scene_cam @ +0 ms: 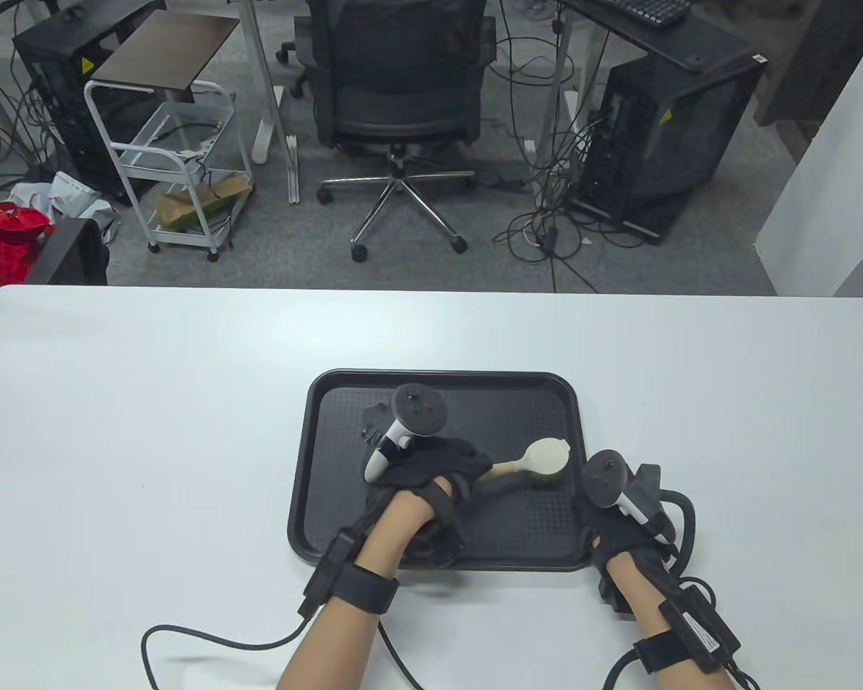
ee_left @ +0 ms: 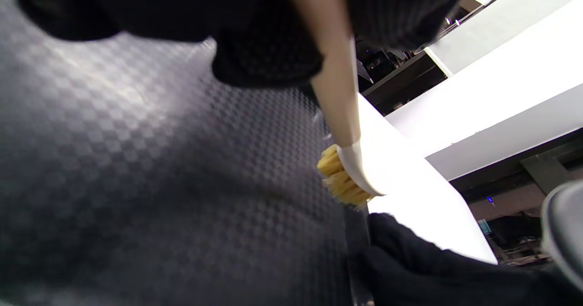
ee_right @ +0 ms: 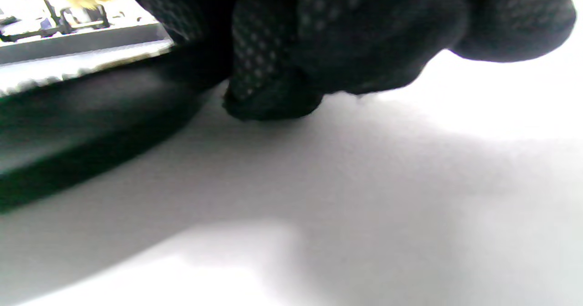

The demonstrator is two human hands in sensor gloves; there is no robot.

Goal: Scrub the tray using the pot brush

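Observation:
A black tray (scene_cam: 331, 402) lies on the white table (scene_cam: 115, 402). My left hand (scene_cam: 439, 467) grips the handle of a cream pot brush (scene_cam: 543, 458), whose head sits on the tray's right part. In the left wrist view the brush's yellow bristles (ee_left: 341, 181) press on the tray's textured floor (ee_left: 136, 183). My right hand (scene_cam: 611, 525) holds the tray's right rim near the front corner. In the right wrist view its gloved fingers (ee_right: 282, 96) rest on the table against the tray's edge (ee_right: 91, 114).
An office chair (scene_cam: 399, 93), a white cart (scene_cam: 180, 158) and computer towers stand on the floor beyond the table's far edge. Glove cables (scene_cam: 208, 640) trail over the table near its front edge.

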